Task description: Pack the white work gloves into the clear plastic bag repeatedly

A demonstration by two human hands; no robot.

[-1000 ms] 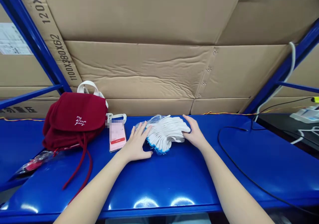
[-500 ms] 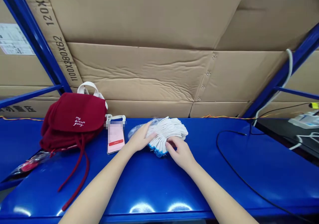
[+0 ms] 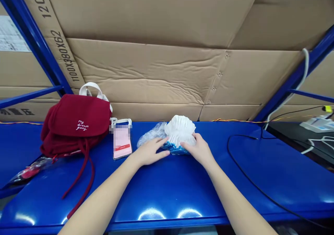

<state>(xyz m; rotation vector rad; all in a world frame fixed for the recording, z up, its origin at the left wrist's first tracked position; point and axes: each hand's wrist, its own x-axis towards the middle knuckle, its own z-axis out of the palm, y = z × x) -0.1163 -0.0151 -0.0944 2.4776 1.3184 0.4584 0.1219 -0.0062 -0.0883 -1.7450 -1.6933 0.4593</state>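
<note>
Gloves [image 3: 180, 128], a thick white bundle w/ blue cuffs, sit on the blue surface [image 3: 167, 189] close to its back edge, approx. mid-width, right betw. both hands. L hand [image 3: 150, 152] lies open & fairly flat on the surface, fingers stretched rightward, tips touching the cuff end at the bundle's lower left. R hand [image 3: 199, 149] is curled onto the bundle's lower right, fingers wrapped on the cuffs, which reads as a grip as far as I can tell. Long axis: the bundle seems propped up, cuffs down & toward the front edge by the hands, finger ends fanned up & toward the back edge. So it runs straight ahead of both wrists, not across them. Both hands touch it; R has the firmer hold, L only fingertip contact. A clear plastic bag [image 3: 150, 137] is crumpled just behind L hand, touching the bundle's left side. Phone [image 3: 121, 142] lies face up left of that, near the back edge, apart from L hand. Red bag [image 3: 77, 125] slumps further left, cords trailing toward the front edge. Black cable [image 3: 245, 174] loops over the surface's right part, apart from R hand. Cardboard boxes [image 3: 161, 71] wall the back edge.
</note>
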